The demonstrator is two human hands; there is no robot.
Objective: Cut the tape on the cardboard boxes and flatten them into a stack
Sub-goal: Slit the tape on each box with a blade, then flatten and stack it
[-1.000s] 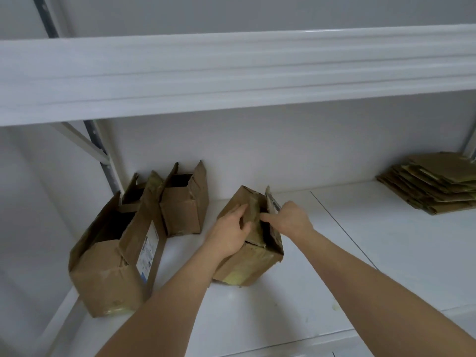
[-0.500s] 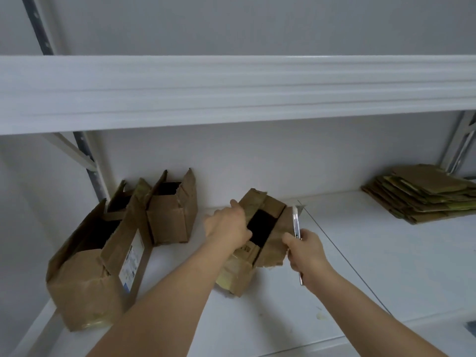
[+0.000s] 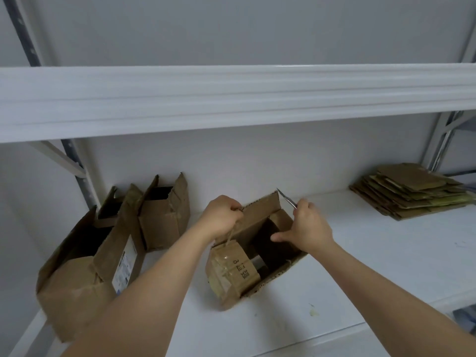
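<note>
Left of the left hand (image 3: 221, 219), which grips the open box's (image 3: 247, 256) flap, stand opened boxes (image 3: 103, 251); the right hand (image 3: 309, 228) holds a blade (image 3: 286, 199), flattened stack (image 3: 412, 189) beyond.

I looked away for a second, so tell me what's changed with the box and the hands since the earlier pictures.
The middle box has been pulled open: the left hand now grips its far flap and the right hand, holding the blade, has drawn the other flap aside. The boxes on the left and the flat stack stayed put.
</note>
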